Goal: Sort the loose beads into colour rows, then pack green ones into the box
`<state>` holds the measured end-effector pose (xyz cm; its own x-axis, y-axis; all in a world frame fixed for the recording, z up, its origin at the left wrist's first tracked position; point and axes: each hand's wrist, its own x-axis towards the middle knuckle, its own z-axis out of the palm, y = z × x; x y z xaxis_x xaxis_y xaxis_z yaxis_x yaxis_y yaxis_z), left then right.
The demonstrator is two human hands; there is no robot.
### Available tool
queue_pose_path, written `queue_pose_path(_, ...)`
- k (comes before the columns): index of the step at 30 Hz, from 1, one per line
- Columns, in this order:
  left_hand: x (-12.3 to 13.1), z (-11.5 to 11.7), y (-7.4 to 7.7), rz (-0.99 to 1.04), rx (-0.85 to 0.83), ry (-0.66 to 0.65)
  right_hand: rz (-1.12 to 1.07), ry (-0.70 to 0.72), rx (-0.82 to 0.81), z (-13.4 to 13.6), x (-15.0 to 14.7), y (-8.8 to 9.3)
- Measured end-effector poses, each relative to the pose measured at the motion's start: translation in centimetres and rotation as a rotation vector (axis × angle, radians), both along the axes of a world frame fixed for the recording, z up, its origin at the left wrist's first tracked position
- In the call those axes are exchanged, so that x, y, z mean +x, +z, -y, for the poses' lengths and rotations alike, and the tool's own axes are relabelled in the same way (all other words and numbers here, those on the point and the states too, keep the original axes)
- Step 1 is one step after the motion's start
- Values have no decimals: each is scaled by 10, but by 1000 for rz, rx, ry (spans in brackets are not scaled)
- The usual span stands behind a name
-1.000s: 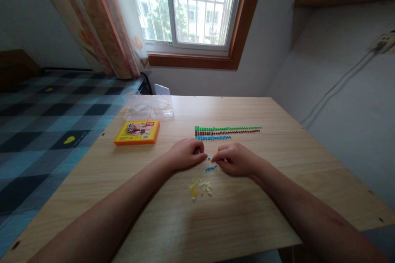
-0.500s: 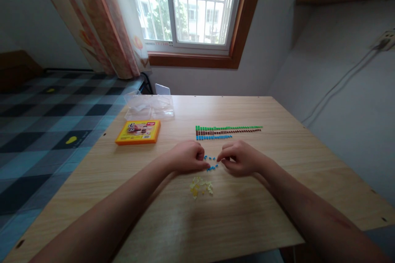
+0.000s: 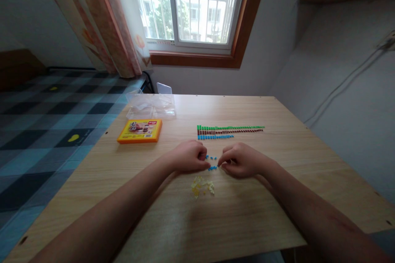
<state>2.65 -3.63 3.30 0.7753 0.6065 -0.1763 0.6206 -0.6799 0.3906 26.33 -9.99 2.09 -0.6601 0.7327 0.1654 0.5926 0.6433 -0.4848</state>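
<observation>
Tiny bright-blue plastic-looking blocks lie loose in 2 small groups, the farther more spread out. Beyond them run 3 rows, side by side, their pieces shrinking rightward: a shorter row of blue blocks, then dark-brown blocks, then green blocks. Nearest, small pale-yellow and deeper-yellow pieces lie scattered, unaligned.

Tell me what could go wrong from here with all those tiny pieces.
1. The loose blue pieces lie right between the left hand and right hand, so a stray finger might scatter them.
2. The blue row sits just beyond the hands; a knuckle could nudge it out of line.
3. The pale and yellow pieces lie close by on the near side, so a careless sweep might mix the colours.
</observation>
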Motion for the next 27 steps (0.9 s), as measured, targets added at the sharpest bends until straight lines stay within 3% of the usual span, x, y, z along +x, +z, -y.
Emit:
queue_pose_path(15, -1, -1, 8, -32, -44, -41, -15, -50, 117, -2, -2, -9)
queue_pose_path(27, 6, 10, -5, 29, 104, 73, -38, -33, 134, -1, -5, -10)
